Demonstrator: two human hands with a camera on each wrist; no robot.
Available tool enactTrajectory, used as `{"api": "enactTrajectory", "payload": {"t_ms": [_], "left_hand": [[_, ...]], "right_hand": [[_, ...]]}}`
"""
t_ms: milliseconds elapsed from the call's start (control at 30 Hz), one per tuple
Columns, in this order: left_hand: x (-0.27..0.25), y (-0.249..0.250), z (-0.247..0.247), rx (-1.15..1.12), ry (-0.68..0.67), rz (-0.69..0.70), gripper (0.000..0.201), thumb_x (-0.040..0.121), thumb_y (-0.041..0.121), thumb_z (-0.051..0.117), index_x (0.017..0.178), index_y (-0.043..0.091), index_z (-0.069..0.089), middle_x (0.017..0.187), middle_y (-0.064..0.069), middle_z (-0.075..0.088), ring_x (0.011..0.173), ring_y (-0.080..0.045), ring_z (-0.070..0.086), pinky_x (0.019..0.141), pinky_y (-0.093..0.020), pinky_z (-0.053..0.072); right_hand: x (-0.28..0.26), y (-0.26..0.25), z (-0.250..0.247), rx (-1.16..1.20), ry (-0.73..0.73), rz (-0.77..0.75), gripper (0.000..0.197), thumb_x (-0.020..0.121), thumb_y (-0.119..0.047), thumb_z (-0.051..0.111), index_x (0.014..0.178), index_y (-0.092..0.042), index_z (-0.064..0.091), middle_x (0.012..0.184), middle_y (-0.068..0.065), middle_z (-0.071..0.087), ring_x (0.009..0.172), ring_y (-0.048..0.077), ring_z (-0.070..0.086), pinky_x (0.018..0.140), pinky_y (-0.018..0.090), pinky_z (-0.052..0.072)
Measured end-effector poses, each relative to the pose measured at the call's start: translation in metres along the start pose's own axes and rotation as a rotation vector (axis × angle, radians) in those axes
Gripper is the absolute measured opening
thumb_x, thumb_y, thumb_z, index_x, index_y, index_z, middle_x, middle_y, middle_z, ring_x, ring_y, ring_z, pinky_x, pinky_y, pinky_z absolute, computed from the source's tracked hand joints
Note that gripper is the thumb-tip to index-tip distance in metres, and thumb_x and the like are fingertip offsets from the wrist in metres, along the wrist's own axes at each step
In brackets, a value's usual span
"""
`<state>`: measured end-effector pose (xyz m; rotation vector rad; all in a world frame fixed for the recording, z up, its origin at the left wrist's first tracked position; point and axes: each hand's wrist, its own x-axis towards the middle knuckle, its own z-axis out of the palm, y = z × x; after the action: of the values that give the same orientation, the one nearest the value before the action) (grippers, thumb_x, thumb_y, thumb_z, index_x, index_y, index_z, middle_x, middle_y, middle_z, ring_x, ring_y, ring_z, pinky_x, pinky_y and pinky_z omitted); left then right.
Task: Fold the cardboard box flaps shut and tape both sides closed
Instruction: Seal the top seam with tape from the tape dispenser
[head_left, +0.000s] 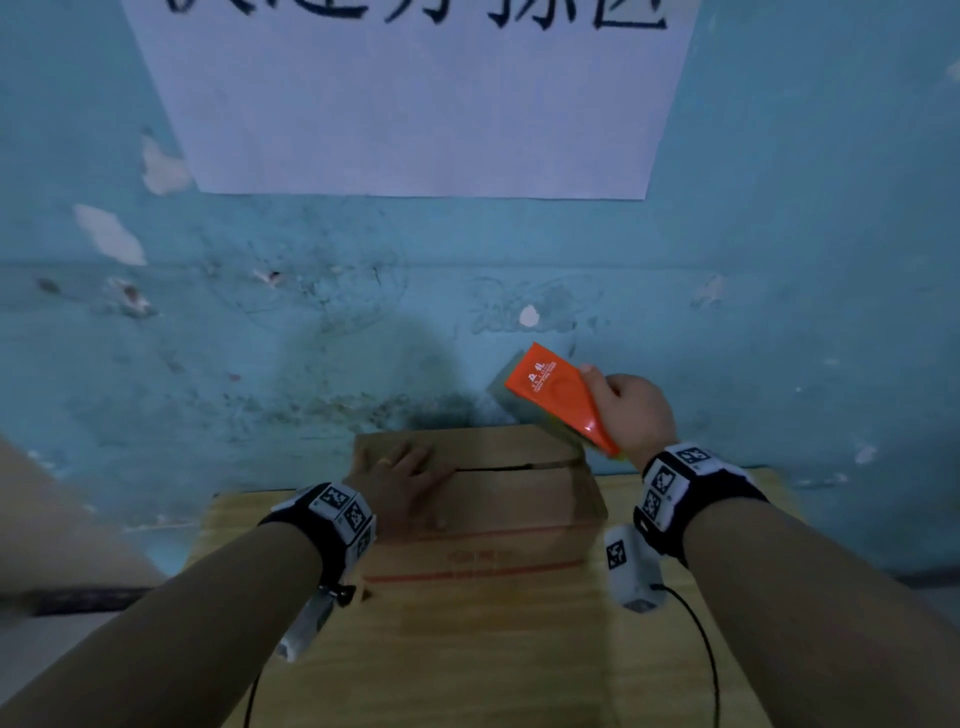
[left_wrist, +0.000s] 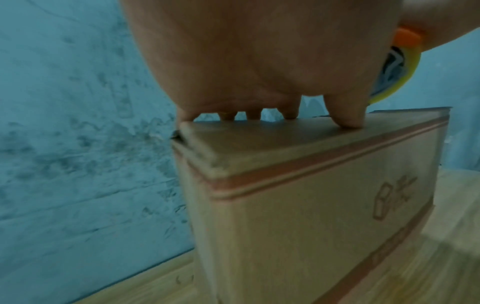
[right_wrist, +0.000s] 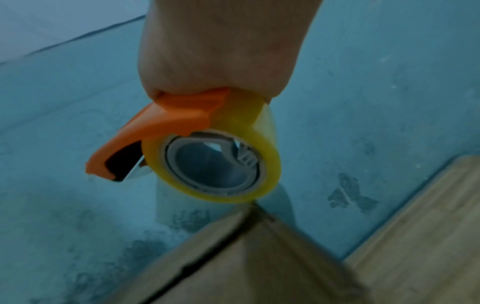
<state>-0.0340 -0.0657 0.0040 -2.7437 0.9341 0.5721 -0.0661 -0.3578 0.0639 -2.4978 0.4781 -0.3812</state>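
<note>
Two hands work a cardboard box (head_left: 498, 499) on the bench (head_left: 467, 649): left hand (head_left: 400, 480) presses flat on its flaps, right hand (head_left: 636, 410) grips an orange tape dispenser (head_left: 558, 395).

A white paper sheet (head_left: 415, 104) hangs on the scuffed blue wall (head_left: 805, 234).

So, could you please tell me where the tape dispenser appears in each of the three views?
Head: tape dispenser right of centre, gripped by the right hand, above the cardboard box.
Left wrist: top right edge, partly hidden.
Right wrist: centre.
Shared landmark: the cardboard box's top seam.
</note>
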Motion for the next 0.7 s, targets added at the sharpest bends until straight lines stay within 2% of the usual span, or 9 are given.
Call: {"api": "enactTrajectory", "payload": {"t_ms": [33, 67, 133, 233, 333, 400, 500, 633, 700], "left_hand": [[-0.004, -0.007, 0.004, -0.019, 0.002, -0.028, 0.102, 0.057, 0.088, 0.001, 0.149, 0.044, 0.0, 0.162, 0.004, -0.007, 0.15, -0.026, -0.001, 0.112, -0.067, 0.01], [-0.008, -0.013, 0.009, -0.038, 0.014, -0.053, 0.094, 0.065, 0.086, 0.003, 0.149, 0.044, 0.0, 0.162, 0.005, -0.007, 0.15, -0.026, -0.002, 0.112, -0.069, 0.008], [-0.016, -0.023, 0.016, -0.078, 0.053, -0.087, 0.066, 0.09, 0.068, 0.019, 0.15, 0.044, 0.001, 0.162, 0.005, -0.008, 0.15, -0.026, -0.006, 0.112, -0.069, 0.009], [-0.024, -0.037, 0.023, -0.143, 0.095, -0.114, 0.059, 0.099, 0.051, 0.023, 0.152, 0.036, 0.002, 0.162, 0.004, -0.008, 0.15, -0.023, -0.009, 0.115, -0.063, 0.01], [-0.024, -0.052, 0.031, -0.234, 0.134, -0.157, 0.064, 0.099, 0.049, 0.026, 0.154, 0.026, 0.001, 0.163, 0.001, -0.008, 0.151, -0.023, -0.007, 0.118, -0.054, 0.015], [-0.023, -0.062, 0.038, -0.307, 0.165, -0.146, 0.069, 0.098, 0.05, 0.03, 0.154, 0.022, 0.001, 0.163, -0.001, -0.007, 0.151, -0.026, -0.002, 0.12, -0.049, 0.018], [-0.019, -0.073, 0.05, -0.446, 0.245, -0.05, 0.074, 0.095, 0.05, 0.038, 0.153, 0.019, 0.004, 0.162, -0.004, 0.001, 0.15, -0.028, 0.007, 0.121, -0.044, 0.018], [-0.017, -0.083, 0.052, -0.667, 0.261, -0.042, 0.086, 0.079, 0.059, 0.048, 0.152, 0.026, 0.017, 0.159, -0.002, 0.017, 0.146, -0.027, 0.021, 0.118, -0.044, 0.026], [-0.02, -0.086, 0.041, -0.788, 0.331, -0.057, 0.079, 0.079, 0.041, 0.054, 0.15, 0.019, 0.026, 0.153, -0.004, 0.032, 0.141, -0.026, 0.033, 0.115, -0.039, 0.031]], "right_hand": [[0.001, -0.011, 0.005, 0.034, -0.045, -0.015, 0.066, 0.093, -0.057, 0.039, 0.057, -0.004, 0.055, 0.065, 0.017, 0.06, 0.07, 0.032, 0.06, 0.064, 0.033, 0.043], [0.001, -0.023, 0.01, 0.069, -0.092, -0.026, 0.067, 0.093, -0.057, 0.04, 0.061, -0.001, 0.06, 0.069, 0.019, 0.063, 0.072, 0.033, 0.062, 0.067, 0.035, 0.046], [0.0, -0.045, 0.022, 0.132, -0.177, -0.056, 0.069, 0.092, -0.057, 0.042, 0.065, 0.003, 0.063, 0.07, 0.022, 0.065, 0.071, 0.033, 0.063, 0.067, 0.035, 0.046], [-0.001, -0.079, 0.041, 0.195, -0.314, -0.073, 0.067, 0.09, -0.06, 0.043, 0.064, -0.001, 0.063, 0.064, 0.018, 0.059, 0.062, 0.028, 0.059, 0.062, 0.03, 0.041], [-0.005, -0.107, 0.057, 0.211, -0.472, -0.079, 0.061, 0.089, -0.062, 0.045, 0.054, -0.012, 0.049, 0.057, 0.01, 0.052, 0.055, 0.022, 0.053, 0.059, 0.028, 0.039], [-0.008, -0.123, 0.066, 0.187, -0.557, -0.094, 0.061, 0.09, -0.06, 0.044, 0.057, -0.01, 0.055, 0.061, 0.01, 0.056, 0.058, 0.022, 0.056, 0.063, 0.028, 0.042], [-0.011, -0.14, 0.077, 0.118, -0.658, -0.094, 0.062, 0.089, -0.062, 0.043, 0.075, -0.007, 0.067, 0.072, 0.009, 0.064, 0.065, 0.021, 0.061, 0.073, 0.03, 0.046], [-0.007, -0.148, 0.083, 0.041, -0.704, -0.098, 0.053, 0.089, -0.064, 0.042, 0.063, -0.021, 0.059, 0.065, 0.001, 0.059, 0.059, 0.015, 0.057, 0.065, 0.026, 0.044], [-0.005, -0.148, 0.083, 0.036, -0.71, -0.097, 0.051, 0.09, -0.063, 0.042, 0.062, -0.023, 0.057, 0.063, -0.001, 0.057, 0.058, 0.014, 0.056, 0.063, 0.025, 0.043]]}}
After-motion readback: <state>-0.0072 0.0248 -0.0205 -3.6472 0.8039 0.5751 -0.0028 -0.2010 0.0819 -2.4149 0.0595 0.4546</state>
